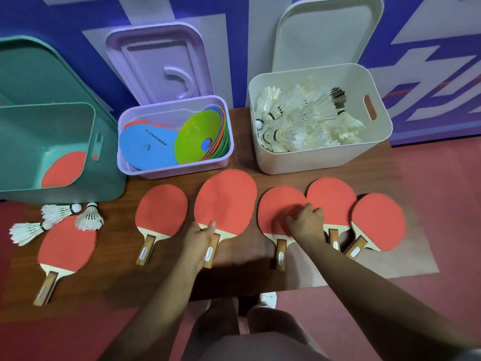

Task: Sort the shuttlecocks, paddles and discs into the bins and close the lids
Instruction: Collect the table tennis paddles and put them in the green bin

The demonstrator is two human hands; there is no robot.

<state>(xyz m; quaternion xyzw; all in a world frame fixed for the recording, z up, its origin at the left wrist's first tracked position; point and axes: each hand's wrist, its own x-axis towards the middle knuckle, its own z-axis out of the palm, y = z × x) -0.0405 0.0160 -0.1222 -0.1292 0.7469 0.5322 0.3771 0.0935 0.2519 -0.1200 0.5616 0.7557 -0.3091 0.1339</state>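
Several red paddles lie in a row on the brown table [244, 278]. My left hand [199, 242] grips the handle of the middle paddle [226, 201], whose blade is lifted toward the camera. My right hand [304, 223], blurred and with fingers curled, is over the lower blade of the neighbouring paddle [278, 204]; a grip is not clear. Three loose shuttlecocks [58, 212] lie at the left, one on the leftmost paddle [67, 243]. The green bin [52, 126] holds one paddle [65, 170], the purple bin [171, 171] holds coloured discs [195, 142], and the white bin [312, 160] holds shuttlecocks [299, 126].
Behind each bin its lid leans on the wall: green lid [31, 69], purple lid [156, 61], white lid [330, 35]. More paddles lie left [161, 209] and right [333, 199], [380, 220] of my hands. Red floor surrounds the low table; my legs are below.
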